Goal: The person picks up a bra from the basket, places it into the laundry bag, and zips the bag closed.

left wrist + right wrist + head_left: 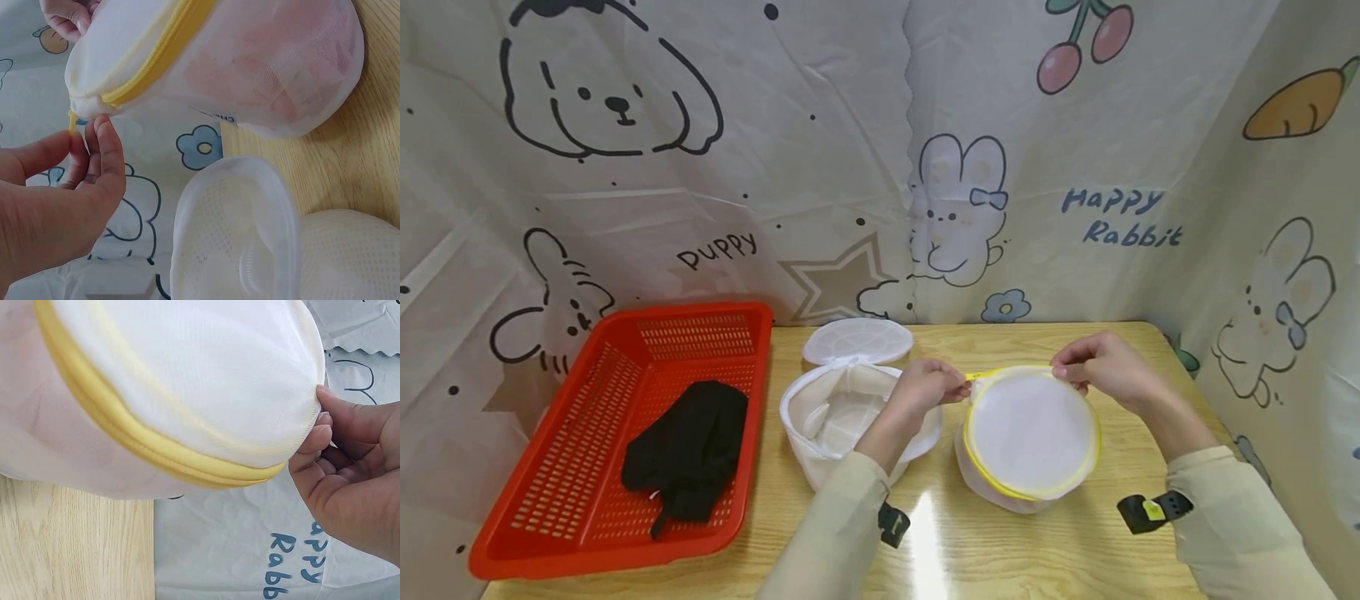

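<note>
A round white mesh laundry bag with a yellow zipper band stands on the table at the right, its lid lying over the top. Pinkish cloth shows through its mesh side in the left wrist view. Between thumb and index finger, my left hand pinches the yellow zipper pull at the bag's back left. My right hand pinches the bag's rim at the back right, thumb on top and fingers beneath.
Left of that bag, a second white mesh laundry bag stands with its lid folded back. An orange-red plastic basket at the far left holds a black cloth item. Printed curtains hang behind the wooden table.
</note>
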Tool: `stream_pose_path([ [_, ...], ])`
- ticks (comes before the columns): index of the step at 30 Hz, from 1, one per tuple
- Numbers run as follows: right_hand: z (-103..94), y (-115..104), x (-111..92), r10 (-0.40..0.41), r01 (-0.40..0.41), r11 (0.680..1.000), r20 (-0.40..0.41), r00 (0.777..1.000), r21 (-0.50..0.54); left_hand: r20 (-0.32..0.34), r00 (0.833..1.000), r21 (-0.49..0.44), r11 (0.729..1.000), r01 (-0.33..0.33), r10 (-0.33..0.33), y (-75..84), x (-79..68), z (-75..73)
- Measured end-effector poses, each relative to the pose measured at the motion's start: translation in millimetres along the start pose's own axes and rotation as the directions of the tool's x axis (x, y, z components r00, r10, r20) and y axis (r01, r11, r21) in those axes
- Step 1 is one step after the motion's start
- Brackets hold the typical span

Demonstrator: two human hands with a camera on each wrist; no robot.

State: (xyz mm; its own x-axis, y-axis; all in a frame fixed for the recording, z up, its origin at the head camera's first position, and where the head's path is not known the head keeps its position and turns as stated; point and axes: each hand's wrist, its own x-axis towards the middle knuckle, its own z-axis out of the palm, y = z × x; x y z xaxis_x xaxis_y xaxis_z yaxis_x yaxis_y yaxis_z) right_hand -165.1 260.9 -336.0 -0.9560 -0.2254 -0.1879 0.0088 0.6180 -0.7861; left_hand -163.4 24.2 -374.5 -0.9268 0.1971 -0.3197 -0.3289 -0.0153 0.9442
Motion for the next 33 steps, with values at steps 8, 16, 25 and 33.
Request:
stream_pose_path([
  [8,-3.7,7,-3,0.0,0.0,1.0,-0.011,1.0,0.025,0.032,0.999,0.072,0.997,-0.033,0.03,-2.2,2.0,2.7],
  [16,-7.4,23,-8,0.037,-0.028,0.97,-0.036,0.999,0.24,0.108,0.993,0.186,0.982,0.021,-0.042,-19.2,1.1,-1.2],
  [25,-6.6,42,-15,0.11,-0.043,0.857,-0.101,0.989,0.513,0.133,0.991,0.122,0.992,0.005,-0.022,-27.3,0.2,2.5],
  [33,-0.5,54,-26,0.191,-0.04,0.765,-0.166,0.968,0.643,0.133,0.991,0.08,0.996,-0.028,0.017,-27.5,0.1,5.0],
])
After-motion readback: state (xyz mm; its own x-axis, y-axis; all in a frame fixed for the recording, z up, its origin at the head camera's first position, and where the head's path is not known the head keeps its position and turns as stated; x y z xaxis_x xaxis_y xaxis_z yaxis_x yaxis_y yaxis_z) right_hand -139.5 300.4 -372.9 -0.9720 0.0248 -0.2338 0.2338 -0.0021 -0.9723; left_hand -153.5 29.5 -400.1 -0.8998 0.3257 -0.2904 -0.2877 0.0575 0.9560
